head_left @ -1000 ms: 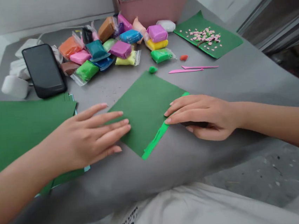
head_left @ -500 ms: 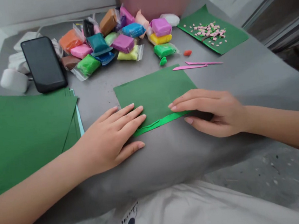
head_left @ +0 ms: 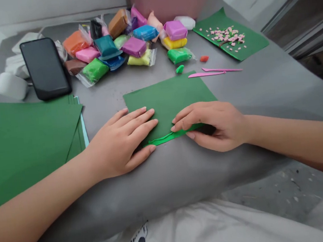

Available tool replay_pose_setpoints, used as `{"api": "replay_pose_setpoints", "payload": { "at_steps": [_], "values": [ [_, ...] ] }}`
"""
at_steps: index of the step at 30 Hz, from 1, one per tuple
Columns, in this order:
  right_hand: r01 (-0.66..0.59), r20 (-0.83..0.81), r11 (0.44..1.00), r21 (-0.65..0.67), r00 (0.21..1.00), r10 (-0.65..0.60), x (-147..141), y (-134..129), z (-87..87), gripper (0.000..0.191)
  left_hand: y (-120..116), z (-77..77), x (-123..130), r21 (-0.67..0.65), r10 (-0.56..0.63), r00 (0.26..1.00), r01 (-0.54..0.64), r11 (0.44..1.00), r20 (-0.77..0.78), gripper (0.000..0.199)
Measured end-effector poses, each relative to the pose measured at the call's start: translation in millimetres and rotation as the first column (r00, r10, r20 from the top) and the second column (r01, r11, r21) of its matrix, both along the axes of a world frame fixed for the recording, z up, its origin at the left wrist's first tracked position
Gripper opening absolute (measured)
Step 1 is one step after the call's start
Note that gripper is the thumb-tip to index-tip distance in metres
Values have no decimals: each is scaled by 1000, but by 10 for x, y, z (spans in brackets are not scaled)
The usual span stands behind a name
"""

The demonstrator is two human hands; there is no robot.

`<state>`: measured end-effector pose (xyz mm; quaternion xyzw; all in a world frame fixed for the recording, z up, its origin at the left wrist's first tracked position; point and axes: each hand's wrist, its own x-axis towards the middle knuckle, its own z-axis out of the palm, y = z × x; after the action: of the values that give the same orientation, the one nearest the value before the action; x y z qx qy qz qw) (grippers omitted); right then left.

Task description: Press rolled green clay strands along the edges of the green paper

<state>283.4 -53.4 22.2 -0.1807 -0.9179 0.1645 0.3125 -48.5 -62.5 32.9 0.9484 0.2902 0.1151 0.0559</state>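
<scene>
A dark green sheet of paper (head_left: 170,95) lies on the grey table in front of me. Along its near edge runs a bright green clay strip (head_left: 163,139), flattened, with a wavy upper border. My left hand (head_left: 123,140) rests flat on the sheet's left part, fingers stretched, thumb by the near edge. My right hand (head_left: 213,125) is bent over the strip's right part, fingertips on the paper and thumb at the near edge. Its fingers are curved and apart from the thumb, with nothing visible between them. Part of the strip is hidden under this hand.
Wrapped clay packs (head_left: 134,46) are piled at the back, before a pink bin (head_left: 171,0). Pink clay tools (head_left: 207,74) and small green and red clay lumps lie beyond the sheet. A phone (head_left: 46,69), green papers (head_left: 28,137) and a blossom-tree card (head_left: 253,45) lie around.
My right hand has slid left along the strip, toward my left hand. The left thumb has moved up to the sheet's near edge. The view has shifted slightly.
</scene>
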Motion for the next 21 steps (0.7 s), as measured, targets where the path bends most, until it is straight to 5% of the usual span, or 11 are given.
{"api": "replay_pose_setpoints", "payload": {
  "at_steps": [14,21],
  "values": [
    [-6,-22,993,121,1000,9,-2,-37,-42,45,47,201,-4,-163,7,995,-23,986,-100,67],
    [-39,67,975,219,997,25,-16,-17,-31,36,68,248,6,-203,5,995,-24,979,-96,64]
  ]
}}
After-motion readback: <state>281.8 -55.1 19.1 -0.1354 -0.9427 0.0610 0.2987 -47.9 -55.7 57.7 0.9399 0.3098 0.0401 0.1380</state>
